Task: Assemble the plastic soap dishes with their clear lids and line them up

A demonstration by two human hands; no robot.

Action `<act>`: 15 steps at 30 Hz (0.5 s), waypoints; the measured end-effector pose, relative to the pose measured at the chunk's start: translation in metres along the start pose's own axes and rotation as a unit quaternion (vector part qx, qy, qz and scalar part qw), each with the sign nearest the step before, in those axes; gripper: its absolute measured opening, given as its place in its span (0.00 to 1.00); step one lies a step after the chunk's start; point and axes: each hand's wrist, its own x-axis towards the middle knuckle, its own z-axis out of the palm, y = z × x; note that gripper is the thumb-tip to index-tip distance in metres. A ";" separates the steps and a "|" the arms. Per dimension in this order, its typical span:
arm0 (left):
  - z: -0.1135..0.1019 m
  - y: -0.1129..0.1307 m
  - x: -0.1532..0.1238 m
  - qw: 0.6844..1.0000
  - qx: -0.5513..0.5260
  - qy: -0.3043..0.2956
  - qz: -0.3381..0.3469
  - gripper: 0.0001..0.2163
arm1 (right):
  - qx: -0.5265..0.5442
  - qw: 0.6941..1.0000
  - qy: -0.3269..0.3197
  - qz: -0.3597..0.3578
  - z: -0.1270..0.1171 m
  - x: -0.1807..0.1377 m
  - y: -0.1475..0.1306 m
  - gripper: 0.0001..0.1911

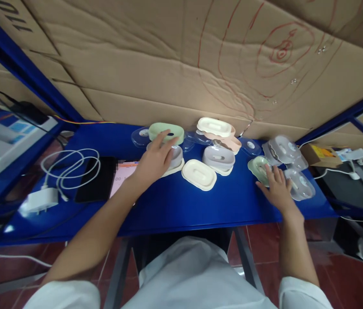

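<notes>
My left hand [154, 159] reaches over a grey soap-dish-like case [175, 155] on the blue table [175, 201], fingers stretched toward a pale green case [166, 131] behind it. My right hand [276, 185] lies with spread fingers on a small green case [256, 165], beside several clear plastic shells [299, 182]. A cream case [198, 174] sits between the hands. A grey case on a cream base [218, 159] and a white and pink stack [215, 127] stand behind it.
A black phone [95, 179], a white charger with coiled cable [67, 171] and a pink card [121, 176] lie at the table's left. A cardboard wall [181, 60] backs the table. Blue frame bars stand at both sides. Cables and boxes fill the right shelf [355, 171].
</notes>
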 end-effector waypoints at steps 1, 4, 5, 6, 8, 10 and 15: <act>0.001 0.010 -0.002 1.000 -0.003 -0.013 0.021 0.18 | 0.000 1.000 0.018 -0.004 0.008 -0.014 0.004 0.32; 0.011 0.045 -0.012 0.989 -0.026 -0.075 0.122 0.17 | 0.062 0.994 0.060 -0.063 0.010 -0.041 0.002 0.27; 0.016 0.056 -0.018 0.980 -0.034 -0.101 0.167 0.17 | 0.095 0.990 0.061 -0.079 0.007 -0.044 -0.001 0.27; 0.023 0.066 -0.023 0.968 -0.038 -0.128 0.213 0.16 | 0.130 0.986 0.054 -0.090 0.004 -0.045 -0.005 0.26; 0.035 0.081 -0.034 0.943 -0.029 -0.175 0.281 0.14 | 0.185 0.977 0.034 -0.102 0.000 -0.038 -0.014 0.26; 0.046 0.090 -0.043 0.929 -0.012 -0.204 0.309 0.12 | 0.175 0.979 0.047 -0.094 -0.002 -0.027 -0.025 0.25; 0.053 0.088 -0.048 0.932 0.013 -0.204 0.299 0.10 | 0.101 0.987 0.084 -0.096 -0.010 -0.027 -0.057 0.23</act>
